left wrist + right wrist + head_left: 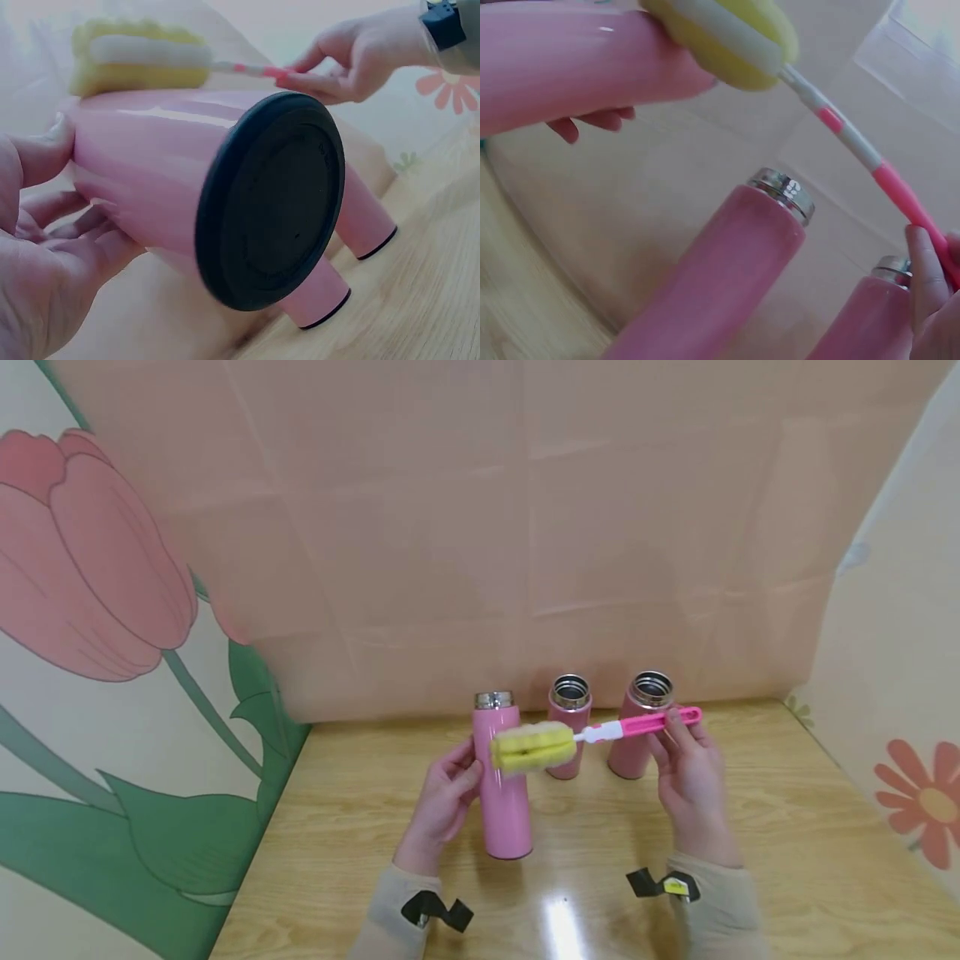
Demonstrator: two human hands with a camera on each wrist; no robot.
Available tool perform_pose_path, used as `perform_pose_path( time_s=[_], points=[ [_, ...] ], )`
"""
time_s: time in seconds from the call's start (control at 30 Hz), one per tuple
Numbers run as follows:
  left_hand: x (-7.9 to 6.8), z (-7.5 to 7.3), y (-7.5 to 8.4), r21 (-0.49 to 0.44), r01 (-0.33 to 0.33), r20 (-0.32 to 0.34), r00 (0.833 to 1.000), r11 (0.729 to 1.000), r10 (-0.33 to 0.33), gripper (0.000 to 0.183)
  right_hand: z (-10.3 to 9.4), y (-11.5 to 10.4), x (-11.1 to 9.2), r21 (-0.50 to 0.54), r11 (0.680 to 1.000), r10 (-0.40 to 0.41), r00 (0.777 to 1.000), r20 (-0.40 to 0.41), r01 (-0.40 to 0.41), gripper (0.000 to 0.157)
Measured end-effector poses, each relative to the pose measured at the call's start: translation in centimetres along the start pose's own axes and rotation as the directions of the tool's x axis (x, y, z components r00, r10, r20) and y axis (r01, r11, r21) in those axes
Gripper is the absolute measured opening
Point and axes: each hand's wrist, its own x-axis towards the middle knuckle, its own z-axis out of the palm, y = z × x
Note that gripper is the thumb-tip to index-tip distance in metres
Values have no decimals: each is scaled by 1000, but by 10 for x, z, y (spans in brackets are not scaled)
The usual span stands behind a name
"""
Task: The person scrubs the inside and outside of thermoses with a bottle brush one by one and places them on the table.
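In the head view my left hand grips a pink bottle with a steel neck, held up with its neck tilted slightly away. The left wrist view shows its black base facing the camera, with the thumb and fingers on either side of the body. My right hand pinches the pink handle of a bottle brush. The brush's yellow and white sponge head points left and overlaps the held bottle's upper body in the head view. In the right wrist view the sponge head is beside the bottle's upper end.
Two more pink bottles without lids stand behind on the wooden table: one in the middle and one at the right, partly behind the brush handle. A peach cloth hangs at the back. Painted walls flank both sides.
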Motion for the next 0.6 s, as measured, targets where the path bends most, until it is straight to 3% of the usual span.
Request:
perform_pose_path(
  time_s=[0.1,0.27,0.47,0.6],
  points=[
    [0,1,0,41,4,53,999,999,-6,56,7,5,0,88,995,-44,996,-74,51,11],
    [-2,1,2,106,13,106,994,994,-25,57,16,14,-1,130,986,-88,986,-143,106,8],
    [-3,3,3,201,63,14,998,978,-67,75,19,19,-4,92,989,-103,982,-157,118,18],
    [-1,5,1,242,99,-52,995,965,-89,78,20,21,-6,83,987,-123,979,-165,138,26]
  ],
)
